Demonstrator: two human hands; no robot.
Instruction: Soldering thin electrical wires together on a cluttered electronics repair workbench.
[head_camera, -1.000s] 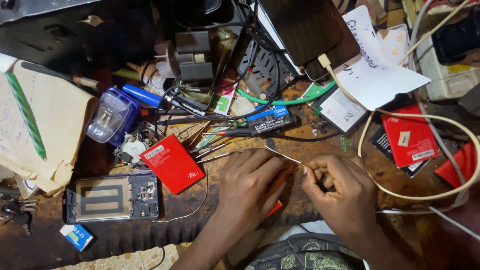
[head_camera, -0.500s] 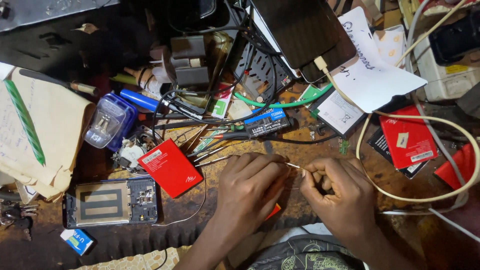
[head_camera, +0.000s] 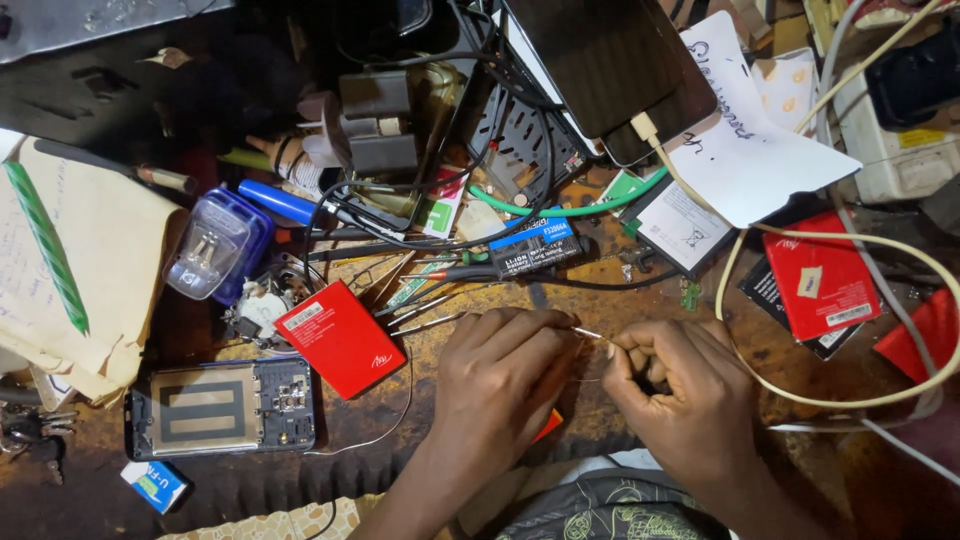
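Fingers of the right hand pinch a thin wire; left hand closes over its other end. Keep the wire taut, clear of the tweezers

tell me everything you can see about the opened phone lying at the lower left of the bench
The opened phone lies flat with its back cover off, long side running left to right. A dark blue frame surrounds a pale metal plate with a dark rectangular outline on it; at its right end sits a bare circuit board with small parts. It rests on the worn brown bench, left of both hands and apart from them. The red battery lies close by its upper right corner.
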